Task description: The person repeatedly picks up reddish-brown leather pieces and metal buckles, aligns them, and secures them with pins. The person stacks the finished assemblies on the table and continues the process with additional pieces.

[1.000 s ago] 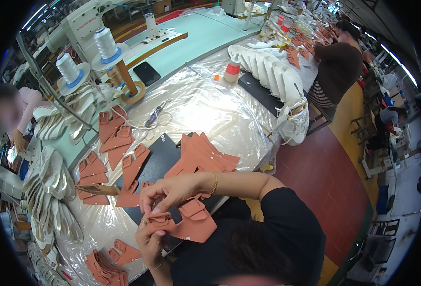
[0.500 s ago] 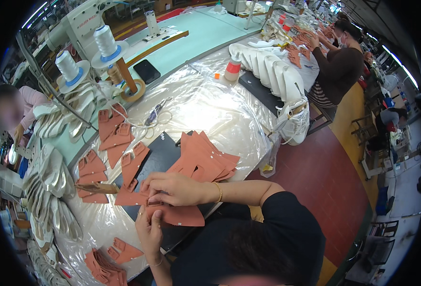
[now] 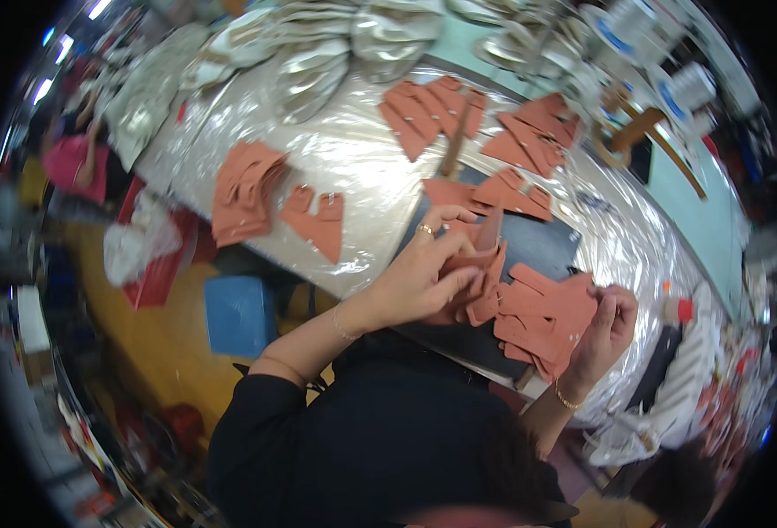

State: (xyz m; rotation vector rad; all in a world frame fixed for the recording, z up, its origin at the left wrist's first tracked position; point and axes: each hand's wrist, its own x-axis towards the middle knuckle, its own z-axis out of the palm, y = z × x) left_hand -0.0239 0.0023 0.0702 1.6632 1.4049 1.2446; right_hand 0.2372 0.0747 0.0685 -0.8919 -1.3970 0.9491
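My left hand [image 3: 419, 277] pinches a folded terracotta shoe-upper piece [image 3: 485, 251] above a dark board [image 3: 542, 246]. Thumb and fingers press on its edge. To the right, my right hand [image 3: 612, 321] grips the outer edge of a fanned stack of terracotta pieces [image 3: 542, 312], between thumb and fingertips. Beyond the board lie smaller groups of similar pieces with strap-like cut-outs [image 3: 423, 114], and a brown stick-like tool [image 3: 452, 150] rests among them. Left of my left hand are a single slotted piece [image 3: 322, 231] and a thicker pile [image 3: 246, 195].
Silvery-white shoe parts [image 3: 397, 40] line the far edge. Thread spools [image 3: 692, 86] and a tape roll [image 3: 611, 148] stand far right. A red-banded container [image 3: 678, 310] sits at right. Left below the table are a blue stool [image 3: 240, 314] and a red crate [image 3: 161, 264].
The view has swung to the left. My right hand has left the piece both hands were working on and moved to the stack's edge. The left hand keeps its piece, now raised and folded.
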